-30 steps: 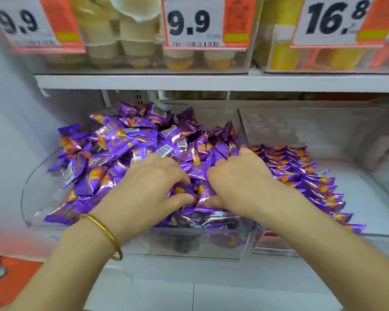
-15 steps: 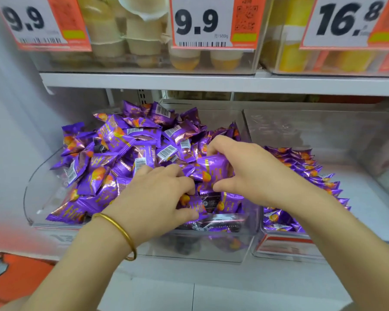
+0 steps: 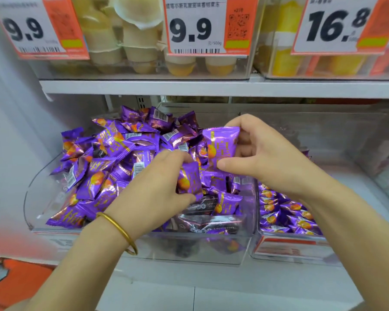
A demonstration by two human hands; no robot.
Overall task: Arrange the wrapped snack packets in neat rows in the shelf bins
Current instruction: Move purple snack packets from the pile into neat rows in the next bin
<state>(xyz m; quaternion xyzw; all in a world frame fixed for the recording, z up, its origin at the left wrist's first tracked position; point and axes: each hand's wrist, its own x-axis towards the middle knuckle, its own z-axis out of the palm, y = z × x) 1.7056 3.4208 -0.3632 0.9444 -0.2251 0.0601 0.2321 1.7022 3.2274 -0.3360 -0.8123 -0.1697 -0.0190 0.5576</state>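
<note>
The clear left bin (image 3: 35, 194) has a low, curved front-left corner and a straight front wall. It is heaped with purple snack packets (image 3: 121, 151) that rise above its rim. The top of the heap sits below the white shelf board (image 3: 144, 87), with open room between them. A clear wall parts this bin from the right bin (image 3: 285, 250), where overlapping rows (image 3: 285, 212) of packets lie at the front left and bare floor shows toward the back and right. Both hands are over the heap's right end, beside the dividing wall. The right hand (image 3: 270, 158) pinches the lifted packet (image 3: 220, 142) upright between thumb and curled fingers, above the pile. The left hand (image 3: 153, 189), with a gold bangle (image 3: 121, 232) on its wrist, grips a second packet (image 3: 190, 181) just below. The wrappers are glossy purple foil with crimped ends, gold lettering and an orange fruit picture; some show barcodes.
</note>
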